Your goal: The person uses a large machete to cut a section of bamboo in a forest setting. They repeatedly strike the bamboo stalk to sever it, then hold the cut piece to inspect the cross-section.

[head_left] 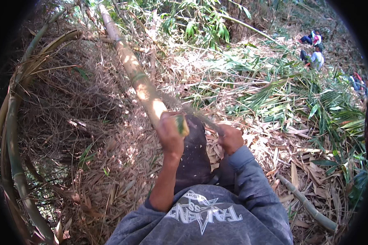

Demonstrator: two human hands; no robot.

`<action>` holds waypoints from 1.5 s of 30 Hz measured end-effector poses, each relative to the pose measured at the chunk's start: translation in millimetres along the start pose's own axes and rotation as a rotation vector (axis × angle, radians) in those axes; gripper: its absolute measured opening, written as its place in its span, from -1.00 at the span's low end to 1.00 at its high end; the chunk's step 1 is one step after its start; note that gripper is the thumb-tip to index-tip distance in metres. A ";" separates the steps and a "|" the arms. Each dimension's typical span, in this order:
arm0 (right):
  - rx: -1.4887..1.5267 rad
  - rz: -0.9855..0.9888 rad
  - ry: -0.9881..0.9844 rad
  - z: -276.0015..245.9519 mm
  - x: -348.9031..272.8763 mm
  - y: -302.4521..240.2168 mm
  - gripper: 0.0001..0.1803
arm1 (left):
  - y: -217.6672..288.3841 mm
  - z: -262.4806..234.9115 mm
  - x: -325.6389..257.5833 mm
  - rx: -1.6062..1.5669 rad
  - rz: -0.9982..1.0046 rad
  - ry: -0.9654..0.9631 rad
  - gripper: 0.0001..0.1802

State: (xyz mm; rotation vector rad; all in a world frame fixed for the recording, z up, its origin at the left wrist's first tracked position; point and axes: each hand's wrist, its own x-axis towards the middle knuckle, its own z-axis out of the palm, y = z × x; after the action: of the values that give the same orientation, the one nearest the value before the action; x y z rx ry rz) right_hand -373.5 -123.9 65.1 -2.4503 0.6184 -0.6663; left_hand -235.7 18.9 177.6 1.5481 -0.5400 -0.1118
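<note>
My left hand (170, 138) is closed around a green-and-yellow piece of bamboo (181, 125), beside the near end of a long bamboo pole (140, 79). Whether that piece is joined to the pole, I cannot tell, because my fingers cover the spot. My right hand (231, 139) grips the handle of what looks like a machete (206, 120). Its blade is smeared by motion and points up and left, toward the pole, just above my dark-trousered leg (192, 151).
Bent bamboo stems (14, 134) rise along the left edge. Dry leaves (257, 151) cover the ground around me. A cut bamboo length (308, 204) lies at the lower right, and green fronds (315, 94) lie beyond. Two people (316, 57) sit at the far right.
</note>
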 end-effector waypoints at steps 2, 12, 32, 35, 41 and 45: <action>0.371 0.253 0.078 23.3 -31.1 107.0 -0.82 | 29.5 -7.5 2.9 -0.103 0.004 0.007 -0.56; 0.071 0.420 0.070 -39.3 -56.8 24.5 -0.77 | 4.6 5.7 9.4 -0.521 -0.420 -0.125 -0.54; 0.035 -0.207 0.103 -38.7 -1.9 -60.8 -0.53 | -24.8 21.1 -3.5 0.001 0.042 0.032 -0.70; 0.025 -0.206 0.088 -40.0 -0.5 -62.0 -0.58 | -25.9 19.3 -2.9 0.091 0.068 0.025 -0.73; -0.010 -0.176 0.049 -35.3 1.3 -60.0 -0.66 | -14.5 24.3 -3.7 0.001 0.074 0.072 -0.75; 0.014 -0.142 0.026 -26.6 6.3 -57.3 -0.63 | -28.3 14.8 -1.2 0.192 0.207 0.027 -0.69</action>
State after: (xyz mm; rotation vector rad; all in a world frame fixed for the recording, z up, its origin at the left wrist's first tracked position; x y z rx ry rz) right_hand -367.3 -93.4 120.4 -2.4930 0.4511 -0.7569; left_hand -235.1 4.6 149.0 1.6672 -0.7021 0.1226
